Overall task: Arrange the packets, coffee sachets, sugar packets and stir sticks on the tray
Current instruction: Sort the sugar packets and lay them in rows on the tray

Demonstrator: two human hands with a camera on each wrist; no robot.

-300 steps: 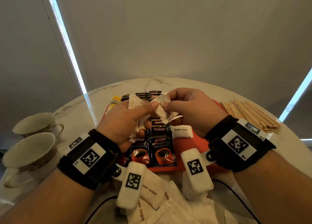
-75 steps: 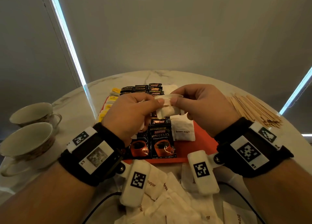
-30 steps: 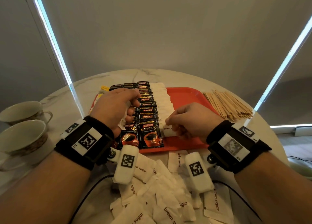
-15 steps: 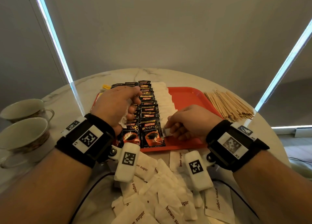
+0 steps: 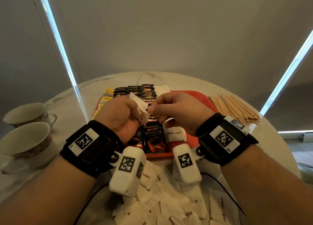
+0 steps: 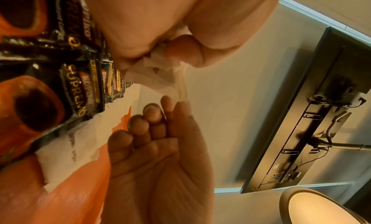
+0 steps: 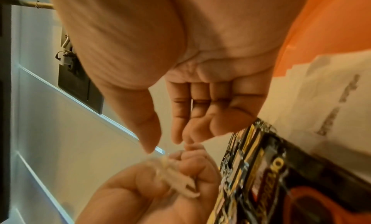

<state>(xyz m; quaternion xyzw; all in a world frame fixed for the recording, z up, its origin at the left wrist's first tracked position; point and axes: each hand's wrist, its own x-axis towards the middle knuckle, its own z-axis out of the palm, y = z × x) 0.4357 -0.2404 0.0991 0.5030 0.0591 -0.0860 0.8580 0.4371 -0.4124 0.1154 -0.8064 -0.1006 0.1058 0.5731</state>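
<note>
The left hand (image 5: 121, 113) grips a bunch of white sugar packets (image 5: 139, 108) above the red tray (image 5: 197, 97). The right hand (image 5: 179, 111) reaches toward them, fingers loosely open, holding nothing.

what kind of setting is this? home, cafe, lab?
Likely a home or office room, not a cafe: a round marble table with teacups before drawn roller blinds, and a wall-mounted screen with loose cables in the left wrist view.
</note>
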